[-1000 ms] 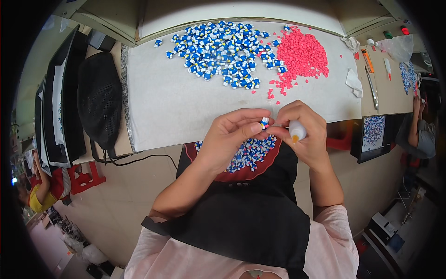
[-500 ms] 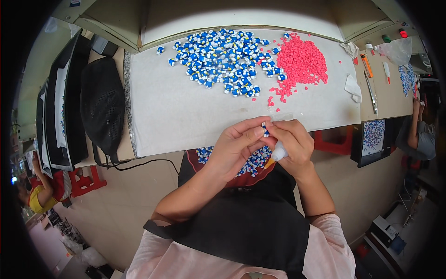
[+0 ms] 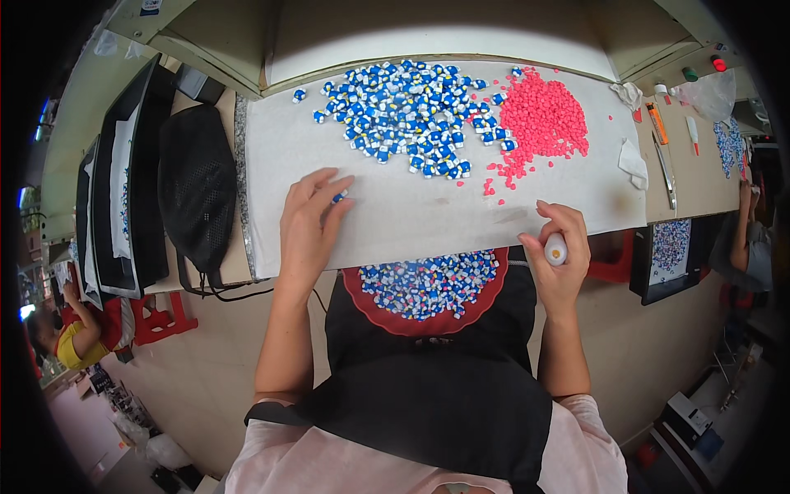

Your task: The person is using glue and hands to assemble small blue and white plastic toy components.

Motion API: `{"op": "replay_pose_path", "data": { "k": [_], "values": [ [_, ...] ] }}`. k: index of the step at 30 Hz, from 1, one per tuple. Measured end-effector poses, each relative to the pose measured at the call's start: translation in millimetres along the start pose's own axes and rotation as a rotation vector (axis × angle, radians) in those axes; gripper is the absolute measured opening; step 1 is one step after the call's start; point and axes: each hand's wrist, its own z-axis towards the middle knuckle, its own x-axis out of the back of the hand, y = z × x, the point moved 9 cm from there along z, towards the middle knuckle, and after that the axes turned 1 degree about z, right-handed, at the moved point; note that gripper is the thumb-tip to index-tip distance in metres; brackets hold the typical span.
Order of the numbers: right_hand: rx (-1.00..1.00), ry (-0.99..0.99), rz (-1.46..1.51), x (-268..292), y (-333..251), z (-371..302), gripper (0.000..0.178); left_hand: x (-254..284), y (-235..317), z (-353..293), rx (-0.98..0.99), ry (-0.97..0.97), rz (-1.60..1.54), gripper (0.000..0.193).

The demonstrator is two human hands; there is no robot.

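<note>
My left hand (image 3: 309, 218) is over the left part of the white-covered table, its fingers spread. A small blue-and-white figure piece (image 3: 339, 197) shows in the gap between its thumb and forefinger; whether they touch it is hard to see. Toward the table's front right, my right hand (image 3: 561, 267) keeps a small white squeeze bottle (image 3: 557, 249) against its palm, with thumb and forefinger apart. On my lap rests a red bowl (image 3: 387, 324) full of small blue, white and pink pieces. Farther back lie a heap of blue-and-white pieces (image 3: 403, 111) and a heap of pink pieces (image 3: 543, 111).
A black mesh bag (image 3: 195, 181) and long black trays (image 3: 148, 198) stand at the left. White crumpled tissue (image 3: 632, 165), metal tweezers (image 3: 663, 173) and an orange-handled tool (image 3: 657, 123) lie at the right. Other people work at both far sides.
My hands have parted: the left went left and forward over the table with fingers spreading, the right moved right with the bottle. The bowl is now uncovered to view.
</note>
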Motion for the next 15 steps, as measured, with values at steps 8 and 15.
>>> {"op": "replay_pose_path", "data": {
  "k": [8, 15],
  "values": [
    [-0.019, 0.001, 0.410, -1.4, -6.5, -5.9, 0.048, -62.1, 93.1, 29.0, -0.474, 0.099, 0.015, 0.022],
    [-0.210, 0.087, 0.437, 19.4, -15.9, -4.3, 0.034, -58.5, 77.4, 35.3, -0.093, -0.119, -0.630, 0.025]
  ]
}}
